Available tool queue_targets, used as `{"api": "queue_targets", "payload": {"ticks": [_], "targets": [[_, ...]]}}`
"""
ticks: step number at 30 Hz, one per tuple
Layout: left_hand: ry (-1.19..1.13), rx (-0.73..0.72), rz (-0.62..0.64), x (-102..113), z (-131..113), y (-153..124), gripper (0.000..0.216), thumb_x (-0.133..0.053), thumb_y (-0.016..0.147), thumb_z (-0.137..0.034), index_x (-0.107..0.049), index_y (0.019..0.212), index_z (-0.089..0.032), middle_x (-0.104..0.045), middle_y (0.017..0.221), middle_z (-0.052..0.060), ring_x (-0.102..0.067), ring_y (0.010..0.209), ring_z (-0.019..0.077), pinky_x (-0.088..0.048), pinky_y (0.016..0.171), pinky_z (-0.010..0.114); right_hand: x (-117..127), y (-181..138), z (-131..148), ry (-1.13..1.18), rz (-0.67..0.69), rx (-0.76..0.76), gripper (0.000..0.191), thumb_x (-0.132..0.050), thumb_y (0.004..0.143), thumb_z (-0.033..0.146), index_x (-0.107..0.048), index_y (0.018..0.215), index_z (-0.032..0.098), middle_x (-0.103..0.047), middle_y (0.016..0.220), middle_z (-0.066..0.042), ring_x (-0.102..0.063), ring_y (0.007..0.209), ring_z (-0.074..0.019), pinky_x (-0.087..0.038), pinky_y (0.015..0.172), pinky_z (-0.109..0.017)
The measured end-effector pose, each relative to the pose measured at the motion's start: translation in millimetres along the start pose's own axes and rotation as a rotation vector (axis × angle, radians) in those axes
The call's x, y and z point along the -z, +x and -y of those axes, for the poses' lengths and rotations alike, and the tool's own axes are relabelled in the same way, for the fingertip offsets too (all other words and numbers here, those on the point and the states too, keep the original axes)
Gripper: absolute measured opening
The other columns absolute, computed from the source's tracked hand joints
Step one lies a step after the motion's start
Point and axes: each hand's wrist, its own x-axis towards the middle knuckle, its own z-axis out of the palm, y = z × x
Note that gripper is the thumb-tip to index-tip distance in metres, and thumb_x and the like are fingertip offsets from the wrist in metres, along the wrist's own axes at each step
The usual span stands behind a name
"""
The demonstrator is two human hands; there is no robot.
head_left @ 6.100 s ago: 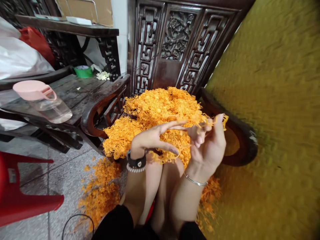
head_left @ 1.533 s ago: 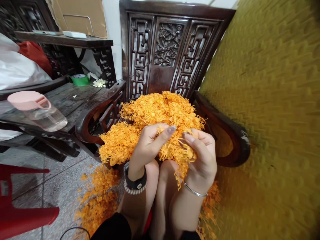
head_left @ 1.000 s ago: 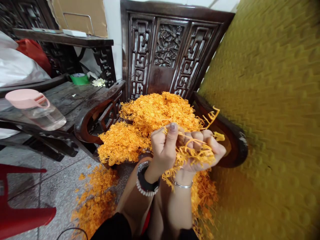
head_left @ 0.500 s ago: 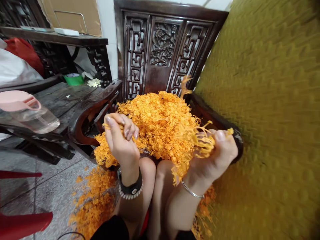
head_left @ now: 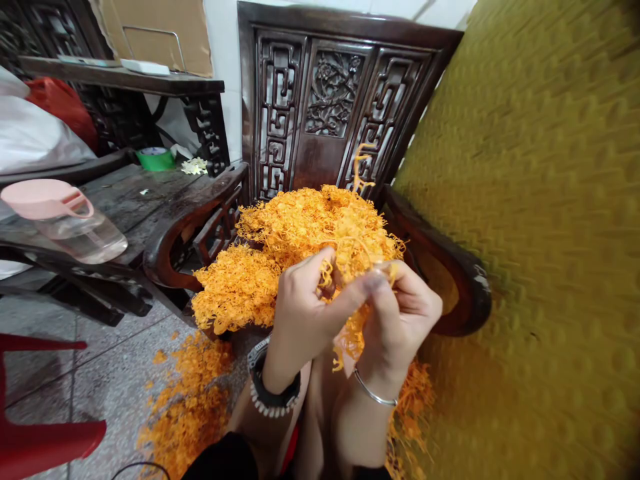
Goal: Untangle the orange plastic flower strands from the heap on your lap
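Observation:
A big heap of orange stringy sprigs (head_left: 305, 233) covers the seat of a dark carved wooden chair (head_left: 330, 100) in front of my knees. My left hand (head_left: 305, 313) and my right hand (head_left: 400, 313) meet just above my knees, both closed on one small clump of the orange sprigs (head_left: 350, 333). Strands of the clump hang down between my wrists. My left wrist wears a black band and a bead bracelet, my right a thin metal bangle.
More orange sprigs lie scattered on the tiled floor (head_left: 190, 407). A large yellow-green textured mass (head_left: 540, 233) fills the right side. At left a dark wooden bench bears a clear jug with a pink lid (head_left: 65, 217) and green tape (head_left: 155, 159). A red plastic stool (head_left: 40, 433) stands lower left.
Half a second ago my hands were apart, the left raised over the pile's left side, the right holding a clump. They have come together on the clump.

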Motion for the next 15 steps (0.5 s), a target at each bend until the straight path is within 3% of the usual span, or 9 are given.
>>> {"api": "queue_targets", "payload": {"ticks": [3, 6, 10, 15], "targets": [[0.026, -0.019, -0.004, -5, -2, 2, 0.031, -0.051, 0.085, -0.036, -0.039, 0.063, -0.019, -0.036, 0.057, -0.004, -0.034, 0.053, 0.0098, -0.027, 0.051, 0.026, 3, 2, -3, 0.142, 0.097, -0.06, 0.026, -0.057, 0.082, 0.027, -0.048, 0.058, 0.018, -0.038, 0.053, 0.005, -0.033, 0.049, -0.0063, -0.025, 0.044, -0.022], [0.058, -0.079, 0.026, -3, 1, 7, 0.028, -0.055, 0.082, -0.028, -0.039, 0.062, -0.019, -0.035, 0.056, -0.005, -0.033, 0.051, 0.0089, -0.027, 0.05, 0.025, 4, 5, -2, 0.161, 0.142, -0.163, 0.033, -0.055, 0.082, 0.035, -0.045, 0.056, 0.018, -0.035, 0.052, 0.005, -0.03, 0.046, -0.0059, -0.023, 0.041, -0.021], [0.114, -0.135, 0.186, 4, 6, 13, 0.022, -0.054, 0.081, -0.02, -0.044, 0.061, -0.019, -0.039, 0.056, -0.005, -0.036, 0.052, 0.0085, -0.029, 0.051, 0.025, 3, 9, 0, 0.071, 0.19, -0.257, 0.04, -0.057, 0.08, 0.043, -0.042, 0.054, 0.018, -0.034, 0.05, 0.006, -0.029, 0.045, -0.0051, -0.022, 0.039, -0.02], [-0.201, -0.085, 0.326, -2, 5, 11, 0.028, -0.049, 0.087, -0.03, -0.05, 0.062, -0.018, -0.044, 0.056, -0.003, -0.04, 0.05, 0.008, -0.033, 0.048, 0.023, 6, 6, -3, 0.274, 0.107, -0.321, 0.043, -0.051, 0.085, 0.039, -0.035, 0.051, 0.019, -0.026, 0.045, 0.008, -0.016, 0.038, -0.0049, -0.016, 0.034, -0.021]]}}
